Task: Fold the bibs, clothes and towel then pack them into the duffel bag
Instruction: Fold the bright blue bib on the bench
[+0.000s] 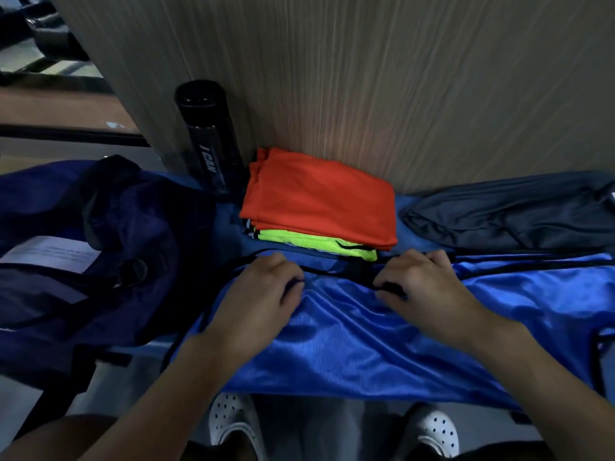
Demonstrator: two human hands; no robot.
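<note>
Trim, a thin black line, edges the far side of the blue bib (382,337), and that edge runs left to right across the middle of the frame, directly under both sets of knuckles. The bib lies spread with its long axis across the picture, from lower centre out to the right edge, its near side hanging off the front of the bench (228,224) toward the bottom of the frame. Left hand (263,287) and right hand (422,287) sit near each other on that far edge, palms down, wrists pointing to the bottom of the frame. Each has its fingers curled in over the trim and seems to pinch it, though the thumbs are partly hidden. Most of the loose cloth therefore lies back toward the wrists and out to the right, nearer the right hand. The coming fold probably draws this edge toward the near side, or brings the right length over to the left. Just beyond the fingertips sits the folded stack, orange bib (319,201) on yellow bib (316,242). The duffel bag (100,244) fills the left of the frame, nearer the left hand.
</note>
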